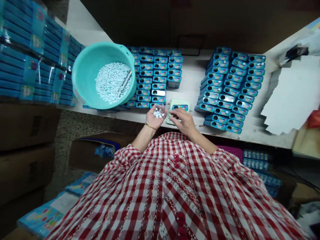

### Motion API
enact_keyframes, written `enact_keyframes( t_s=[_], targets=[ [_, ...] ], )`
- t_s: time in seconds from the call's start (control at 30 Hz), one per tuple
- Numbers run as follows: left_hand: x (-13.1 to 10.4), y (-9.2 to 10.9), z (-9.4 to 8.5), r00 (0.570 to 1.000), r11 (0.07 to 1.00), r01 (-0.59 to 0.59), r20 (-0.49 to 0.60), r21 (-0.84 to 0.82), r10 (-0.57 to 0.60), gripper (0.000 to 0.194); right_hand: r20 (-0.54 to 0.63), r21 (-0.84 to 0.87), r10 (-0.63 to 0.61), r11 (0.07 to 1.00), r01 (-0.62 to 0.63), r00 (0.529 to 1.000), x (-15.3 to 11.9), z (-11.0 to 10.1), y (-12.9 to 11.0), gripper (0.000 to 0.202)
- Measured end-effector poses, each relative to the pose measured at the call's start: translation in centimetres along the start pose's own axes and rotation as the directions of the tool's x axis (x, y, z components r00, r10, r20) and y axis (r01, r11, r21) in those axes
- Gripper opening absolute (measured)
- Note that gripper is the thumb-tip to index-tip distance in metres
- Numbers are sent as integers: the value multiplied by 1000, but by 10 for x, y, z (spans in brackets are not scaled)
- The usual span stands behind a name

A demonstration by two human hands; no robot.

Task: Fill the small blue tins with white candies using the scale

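My left hand [152,122] lies palm up and cupped, holding a small heap of white pellets [158,113]. Just to its right, my right hand [185,123] is palm down, thumb and fingertips a little apart, with nothing visible between them. Its fingers partly cover a small blue box [182,107] with a printed top, which is on a pale green pad [178,101] near the table's front edge. Left of both hands stands a turquoise tub [84,73], partly filled with the same white pellets [108,81]. A thin metal utensil [125,81] rests on those pellets.
Rows of upright blue boxes [159,79] stand behind my left hand. Another block of such boxes [226,90] stands to the right, several with dark round holes on top. Wrapped blue packs [37,56] are stacked far left. White sheets [295,96] lie far right.
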State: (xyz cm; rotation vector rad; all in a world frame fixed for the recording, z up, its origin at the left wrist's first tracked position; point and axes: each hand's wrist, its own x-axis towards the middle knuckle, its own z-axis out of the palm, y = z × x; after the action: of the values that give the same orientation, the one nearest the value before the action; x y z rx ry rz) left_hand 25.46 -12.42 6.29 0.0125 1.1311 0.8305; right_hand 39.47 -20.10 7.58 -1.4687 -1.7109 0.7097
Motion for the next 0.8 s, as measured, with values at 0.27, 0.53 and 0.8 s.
enact_keyframes(
  t_s=[0.27,0.53,0.8],
  targets=[
    [0,-36,4,969,962,247,57,-119,-242,28,277,-353,17,932,85,961,-1,27,6,25],
    [7,-46,2,979,967,201,21,-154,-200,24,177,-164,111,983,-82,978,1,15,38,16],
    [12,-32,-9,985,968,171,28,-184,-169,21,48,-261,118,960,-102,992,17,1,70,18]
  ],
)
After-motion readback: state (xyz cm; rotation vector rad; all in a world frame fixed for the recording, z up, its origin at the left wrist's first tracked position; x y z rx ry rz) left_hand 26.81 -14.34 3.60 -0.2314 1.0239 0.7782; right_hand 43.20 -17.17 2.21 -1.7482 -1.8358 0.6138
